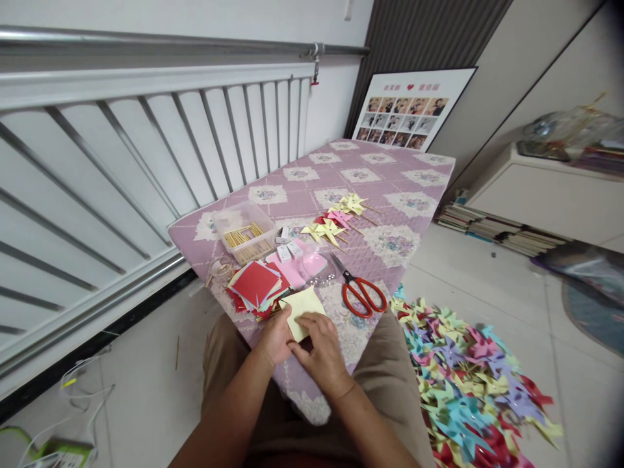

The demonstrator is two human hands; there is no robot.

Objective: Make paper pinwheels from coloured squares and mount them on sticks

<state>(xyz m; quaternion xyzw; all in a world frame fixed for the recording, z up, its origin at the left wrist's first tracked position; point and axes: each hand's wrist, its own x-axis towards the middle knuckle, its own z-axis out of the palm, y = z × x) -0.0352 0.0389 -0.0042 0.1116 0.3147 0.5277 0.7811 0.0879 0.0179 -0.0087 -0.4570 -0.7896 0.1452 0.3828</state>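
yellow paper (pixel 303 311) lies flat on the near end of the table (pixel 390 195), in the lower middle of the frame. both hands press down on it. the left hand (pixel 277 337) rests on its lower left edge with fingers bent over the paper. the right hand (pixel 322 348) lies flat on its lower right part, fingers spread toward the left hand. the two hands touch each other.

just left of the yellow paper sits a stack of red paper squares (pixel 256 286). behind that is a clear plastic box (pixel 245 231) with little wooden sticks inside. red scissors (pixel 361 290) lie to the right of the paper, near it but not touching. farther back, in the middle of the frame, a few finished pinwheels (pixel 336 221) in yellow and pink lie in a row on the purple flowered cloth.

on the floor at the lower right is a big pile of pinwheels (pixel 468 383) in many colours. a white railing (pixel 146 143) fills the left side. a photo board (pixel 409 110) leans on the wall at the top.
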